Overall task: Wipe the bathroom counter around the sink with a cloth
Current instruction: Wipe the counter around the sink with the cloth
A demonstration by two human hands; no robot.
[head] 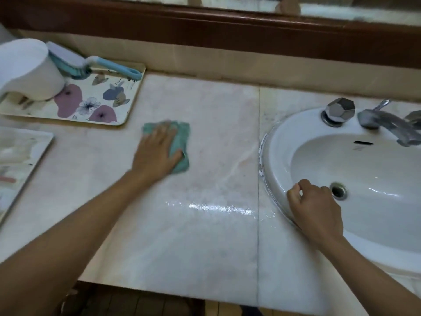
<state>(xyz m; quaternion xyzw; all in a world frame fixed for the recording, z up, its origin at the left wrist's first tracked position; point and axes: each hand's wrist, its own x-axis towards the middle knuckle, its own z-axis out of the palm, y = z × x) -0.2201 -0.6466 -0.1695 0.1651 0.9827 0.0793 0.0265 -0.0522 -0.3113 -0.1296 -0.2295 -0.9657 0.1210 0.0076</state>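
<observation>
The front edge of the counter [182,270] lies nearest you, with both forearms reaching over it.

**Hand positions**
1. Your left hand [157,151] lies flat on the cloth [181,137], fingers straight and close together, pressing it to the marble. Motion blur hides the fingertips.
2. Your right hand [316,208] rests on the near left rim of the sink [284,137], fingers loosely curled and holding nothing. It appears to serve as a brace.

**Cloth location**
The teal cloth sits on the slab left of the sink, near the corner of the floral tray [136,92] and well apart from the basin.

**Progress**
- A wet sheen [216,207] runs across the near part of the slab between your hands. That zone appears to have been wiped.
- The slab around the cloth looks dull; judge it as in progress.
- The strip behind the basin, around the tap handle [339,110] and spout [387,126], shows no clear sign of wiping.
- The counter right of the sink is out of view; its condition cannot be told.

**Obstructions**
The tray carries a white jug [29,69] and a brush [109,65]. The surface under the tray cannot be reached unless you move it.
</observation>
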